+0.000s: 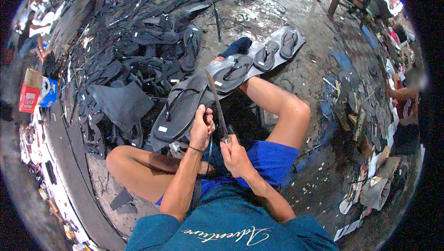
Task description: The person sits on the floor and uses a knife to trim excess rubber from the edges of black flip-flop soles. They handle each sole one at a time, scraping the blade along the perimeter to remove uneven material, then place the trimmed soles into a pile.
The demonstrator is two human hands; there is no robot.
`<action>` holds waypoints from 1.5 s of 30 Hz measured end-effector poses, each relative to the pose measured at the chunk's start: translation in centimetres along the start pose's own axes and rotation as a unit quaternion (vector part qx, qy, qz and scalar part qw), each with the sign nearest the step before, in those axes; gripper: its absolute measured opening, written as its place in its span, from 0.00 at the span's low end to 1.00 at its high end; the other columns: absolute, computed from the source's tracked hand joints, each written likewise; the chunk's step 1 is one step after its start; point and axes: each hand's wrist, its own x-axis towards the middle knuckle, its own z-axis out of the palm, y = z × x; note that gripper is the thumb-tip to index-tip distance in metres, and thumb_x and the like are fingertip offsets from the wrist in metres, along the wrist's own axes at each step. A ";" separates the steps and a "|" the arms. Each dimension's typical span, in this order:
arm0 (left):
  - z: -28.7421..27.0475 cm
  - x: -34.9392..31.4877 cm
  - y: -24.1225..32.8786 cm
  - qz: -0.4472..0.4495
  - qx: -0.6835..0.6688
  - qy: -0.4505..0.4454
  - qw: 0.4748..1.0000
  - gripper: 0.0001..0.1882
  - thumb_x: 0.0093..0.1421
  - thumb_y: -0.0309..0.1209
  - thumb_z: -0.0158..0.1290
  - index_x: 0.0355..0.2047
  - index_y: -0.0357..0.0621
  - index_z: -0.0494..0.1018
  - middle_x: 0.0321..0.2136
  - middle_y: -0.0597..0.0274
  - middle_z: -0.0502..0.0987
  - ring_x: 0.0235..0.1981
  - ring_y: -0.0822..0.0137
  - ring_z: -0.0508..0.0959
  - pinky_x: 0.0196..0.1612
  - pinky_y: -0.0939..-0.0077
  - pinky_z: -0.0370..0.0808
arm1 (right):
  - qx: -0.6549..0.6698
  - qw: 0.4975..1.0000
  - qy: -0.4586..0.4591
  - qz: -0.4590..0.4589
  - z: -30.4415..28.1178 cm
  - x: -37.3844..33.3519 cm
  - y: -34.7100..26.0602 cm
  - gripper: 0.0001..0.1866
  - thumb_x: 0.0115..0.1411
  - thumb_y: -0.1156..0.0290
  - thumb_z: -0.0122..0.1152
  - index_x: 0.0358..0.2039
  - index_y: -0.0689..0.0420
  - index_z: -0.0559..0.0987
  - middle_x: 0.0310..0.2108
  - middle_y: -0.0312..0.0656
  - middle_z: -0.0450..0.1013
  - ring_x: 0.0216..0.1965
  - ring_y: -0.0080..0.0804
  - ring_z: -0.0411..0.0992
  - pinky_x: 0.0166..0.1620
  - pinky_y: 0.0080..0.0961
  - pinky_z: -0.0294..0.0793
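Observation:
My right hand (235, 156) is wrapped round the handle of a long knife (216, 98), its narrow blade pointing up and away from me. Just left of it, my left hand (202, 128) is closed beside the edge of the nearest flip-flop (179, 112); what its fingers grip is hidden. A thin strip (210, 148) hangs below that fist. The dark flip-flop lies on a long grey sheet (277, 61) that slants across my legs to the far right. Further along the sheet are another large flip-flop (232, 74) and two smaller ones (267, 56) (289, 43).
A heap of black flip-flops and offcuts (152, 43) spreads at the far left, with a loose dark sheet (121, 105) on its near side. A red and blue box (37, 91) stands at the left. Scraps (379, 181) lie at the right, near another person (407, 93).

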 end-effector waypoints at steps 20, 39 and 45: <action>1.8 -1.7 -1.2 -0.012 -0.133 -0.033 0.990 0.17 0.71 0.48 0.40 0.37 0.49 0.68 0.18 0.74 0.61 0.13 0.79 0.57 0.14 0.83 0.54 | -0.114 0.990 0.085 0.005 4.4 7.1 1.8 0.20 0.65 0.57 0.48 0.47 0.58 0.62 0.36 0.56 0.76 0.37 0.60 0.77 0.35 0.49 0.77; -1.4 -6.3 2.4 0.025 0.027 -0.034 0.999 0.18 0.69 0.49 0.42 0.33 0.48 0.69 0.14 0.72 0.61 0.13 0.75 0.61 0.16 0.78 0.58 | 0.192 0.971 0.003 0.143 3.6 14.3 -0.8 0.22 0.68 0.54 0.48 0.50 0.59 0.75 0.44 0.46 0.76 0.43 0.42 0.75 0.45 0.41 0.78; -11.0 -14.5 9.5 0.187 0.171 0.010 0.967 0.23 0.49 0.26 0.61 0.47 0.36 0.74 0.45 0.57 0.76 0.50 0.61 0.74 0.56 0.65 0.71 | 0.697 0.617 -0.356 0.083 5.1 14.9 -6.8 0.33 0.66 0.35 0.41 0.45 0.55 0.75 0.42 0.38 0.75 0.42 0.35 0.73 0.46 0.35 0.76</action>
